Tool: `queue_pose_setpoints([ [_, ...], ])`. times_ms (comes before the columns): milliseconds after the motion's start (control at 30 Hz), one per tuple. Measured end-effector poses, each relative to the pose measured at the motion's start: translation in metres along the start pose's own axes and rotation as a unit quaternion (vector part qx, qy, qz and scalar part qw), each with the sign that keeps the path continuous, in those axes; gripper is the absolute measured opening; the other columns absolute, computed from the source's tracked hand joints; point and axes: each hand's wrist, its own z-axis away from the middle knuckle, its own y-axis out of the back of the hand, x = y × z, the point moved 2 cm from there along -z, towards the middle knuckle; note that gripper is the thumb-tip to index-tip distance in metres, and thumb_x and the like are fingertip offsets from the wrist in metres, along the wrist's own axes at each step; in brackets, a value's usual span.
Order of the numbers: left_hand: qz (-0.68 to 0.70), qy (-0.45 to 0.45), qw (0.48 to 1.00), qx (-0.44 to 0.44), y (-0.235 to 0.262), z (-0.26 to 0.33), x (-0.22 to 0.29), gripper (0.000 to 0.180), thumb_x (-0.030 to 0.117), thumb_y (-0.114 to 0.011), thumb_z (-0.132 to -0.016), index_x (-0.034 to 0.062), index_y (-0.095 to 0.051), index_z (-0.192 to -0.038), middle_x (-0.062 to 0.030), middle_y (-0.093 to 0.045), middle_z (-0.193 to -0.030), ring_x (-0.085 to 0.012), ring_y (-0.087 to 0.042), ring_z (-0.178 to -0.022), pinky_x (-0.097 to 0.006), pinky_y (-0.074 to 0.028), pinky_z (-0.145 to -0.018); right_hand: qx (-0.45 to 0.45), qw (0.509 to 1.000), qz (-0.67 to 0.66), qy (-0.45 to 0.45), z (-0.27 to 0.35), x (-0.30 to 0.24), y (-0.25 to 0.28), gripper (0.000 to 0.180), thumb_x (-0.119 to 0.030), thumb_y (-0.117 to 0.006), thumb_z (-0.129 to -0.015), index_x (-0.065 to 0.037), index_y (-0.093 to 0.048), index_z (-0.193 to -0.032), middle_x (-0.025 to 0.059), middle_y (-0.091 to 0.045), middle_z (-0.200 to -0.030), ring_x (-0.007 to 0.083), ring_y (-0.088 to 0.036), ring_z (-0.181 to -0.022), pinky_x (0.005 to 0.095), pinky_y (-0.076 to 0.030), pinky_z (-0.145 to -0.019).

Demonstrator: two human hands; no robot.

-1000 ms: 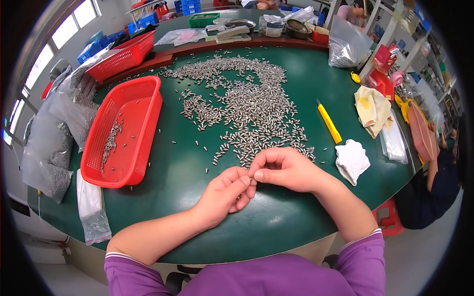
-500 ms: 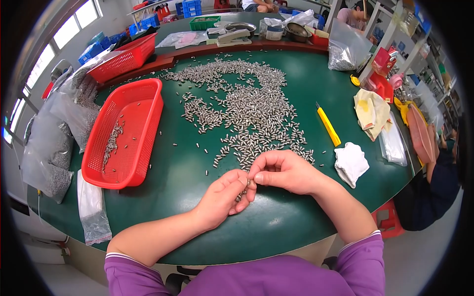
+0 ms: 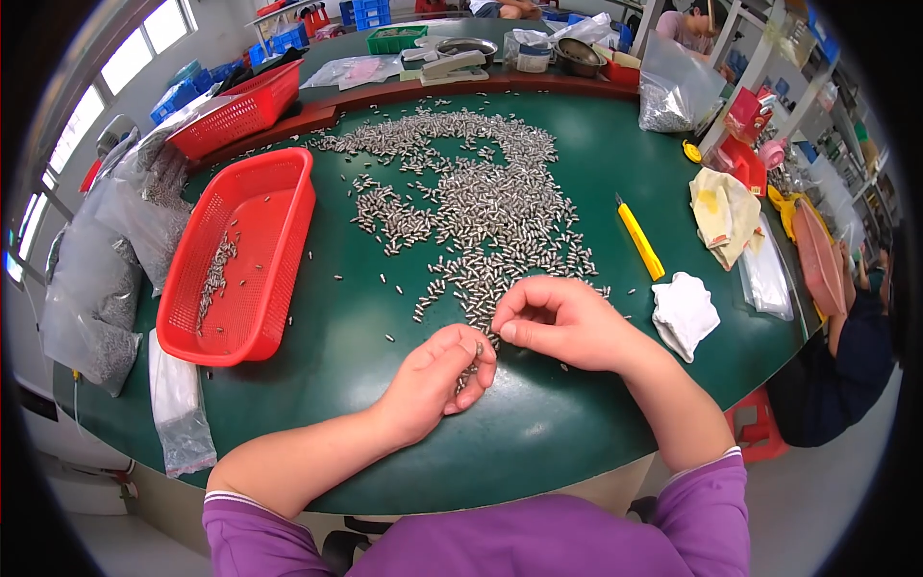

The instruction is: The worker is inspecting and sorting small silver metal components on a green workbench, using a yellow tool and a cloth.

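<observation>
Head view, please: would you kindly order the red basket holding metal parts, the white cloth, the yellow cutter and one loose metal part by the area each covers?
1. Red basket
2. White cloth
3. Yellow cutter
4. Loose metal part

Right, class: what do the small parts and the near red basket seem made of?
Small parts: probably metal, shiny, from their silvery glints, though plating is possible.
Near red basket: apparently moulded plastic, smooth and slightly glossy, from its even colour and perforated walls.

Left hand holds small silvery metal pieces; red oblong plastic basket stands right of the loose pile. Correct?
Wrong side: head view shows the red oblong plastic basket left of the loose silvery metal pile. Left hand does hold pieces.
</observation>
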Motion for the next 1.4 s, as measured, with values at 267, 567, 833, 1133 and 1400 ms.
queue_pose_setpoints([
  [267,0.042,-0.037,0.998,-0.007,0.002,0.001,-0.001,0.031,0.029,-0.031,-0.102,0.0049,-0.050,-0.105,-0.0091,-0.053,-0.088,-0.0113,-0.041,-0.059,-0.021,-0.031,-0.047,0.003,0.907,0.395,0.146,0.007,-0.011,0.004,0.013,-0.009,-0.064,-0.074,-0.012,-0.066,-0.087,0.0049,-0.058,-0.090,0.0262,-0.058,-0.091,0.0383,-0.049,-0.077],
  [567,0.013,-0.034,0.999,0.007,0.003,0.001,-0.001,0.028,0.028,-0.034,-0.102,0.0053,-0.051,-0.103,-0.0080,-0.054,-0.087,-0.0098,-0.041,-0.058,-0.019,-0.031,-0.045,0.062,0.897,0.425,0.102,0.005,-0.005,0.003,0.011,-0.012,-0.070,-0.074,-0.009,-0.065,-0.084,0.0065,-0.058,-0.085,0.0266,-0.058,-0.085,0.0384,-0.048,-0.074],
  [833,0.018,-0.023,1.000,0.002,0.001,0.001,-0.001,0.021,0.025,-0.040,-0.101,0.0064,-0.050,-0.102,-0.0060,-0.054,-0.085,-0.0081,-0.041,-0.057,-0.019,-0.030,-0.045,0.043,0.894,0.429,0.125,0.003,-0.008,0.001,0.012,-0.012,-0.070,-0.074,-0.009,-0.062,-0.083,0.0052,-0.058,-0.081,0.0252,-0.058,-0.082,0.0371,-0.047,-0.073],
  [1133,0.007,-0.004,1.000,0.017,-0.001,0.000,0.000,0.012,0.018,-0.046,-0.099,0.0070,-0.049,-0.102,-0.0047,-0.054,-0.080,-0.0064,-0.037,-0.053,-0.020,-0.027,-0.044,0.032,0.917,0.322,0.235,0.005,-0.016,-0.010,0.016,-0.004,-0.071,-0.071,-0.008,-0.061,-0.083,0.0031,-0.064,-0.083,0.0220,-0.063,-0.078,0.0336,-0.050,-0.071],
  [1400,0.013,-0.011,1.000,0.008,0.000,-0.001,-0.001,0.013,0.020,-0.046,-0.099,0.0072,-0.050,-0.103,-0.0043,-0.054,-0.079,-0.0060,-0.036,-0.052,-0.020,-0.027,-0.044,0.070,0.912,0.290,0.282,0.004,-0.019,-0.011,0.020,-0.004,-0.074,-0.071,-0.009,-0.067,-0.089,0.0025,-0.067,-0.086,0.0206,-0.065,-0.081,0.0329,-0.051,-0.071],
])
